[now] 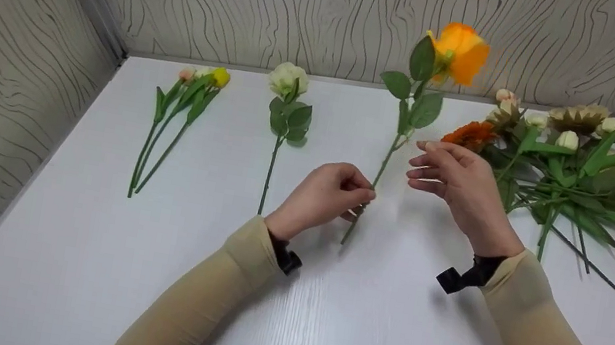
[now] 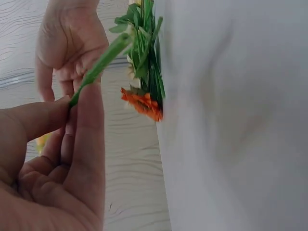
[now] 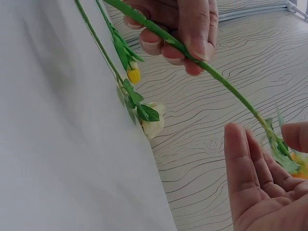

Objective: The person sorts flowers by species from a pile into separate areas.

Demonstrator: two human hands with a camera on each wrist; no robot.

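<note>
My left hand [image 1: 332, 195] pinches the green stem of an orange rose [image 1: 460, 53] between thumb and fingers, low on the stem. The flower leans up and to the right above the table, its leaves [image 1: 419, 104] spread below the bloom. In the left wrist view the cut end of the stem [image 2: 108, 60] sticks out past the thumb and forefinger. My right hand [image 1: 461, 189] is just right of the stem, fingers extended and holding nothing. The right wrist view shows its fingers [image 3: 240, 163] beside the stem near the leaves.
On the white table [image 1: 78, 271], a white rose [image 1: 289, 81] lies left of my hands, with several tulips [image 1: 197, 85] farther left. At the right is a heap of mixed flowers [image 1: 582, 175], including an orange-red bloom [image 1: 470, 135]. A wood-patterned wall [image 1: 310, 4] stands behind.
</note>
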